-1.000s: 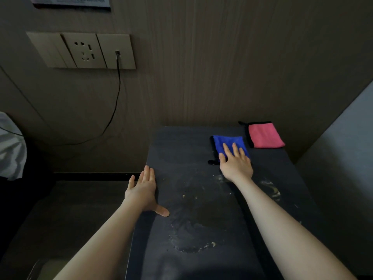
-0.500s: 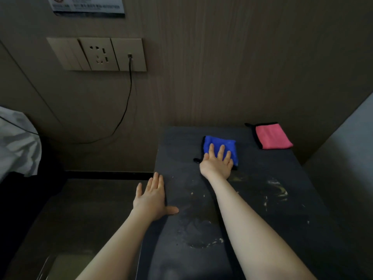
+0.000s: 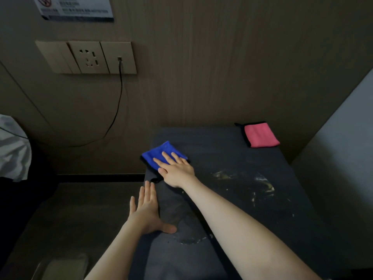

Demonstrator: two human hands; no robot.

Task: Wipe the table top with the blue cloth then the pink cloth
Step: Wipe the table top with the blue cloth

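Blue cloth [image 3: 161,153] lies at the table's [image 3: 232,158] left edge, toward ten o'clock of the top, one corner hanging just past the edge. Right hand [image 3: 177,171] presses it flat, fingers straight and spread, gripping nothing. Left hand [image 3: 146,212] rests at the left edge, near eight o'clock, fingers straight, thumb out on the table, holding nothing. Pink cloth [image 3: 260,135] lies folded at the far right corner, about one o'clock, well apart from both hands. Pale smears [image 3: 262,184] mark the top at three o'clock. A cable [image 3: 119,102] hangs from the wall socket [image 3: 119,57].
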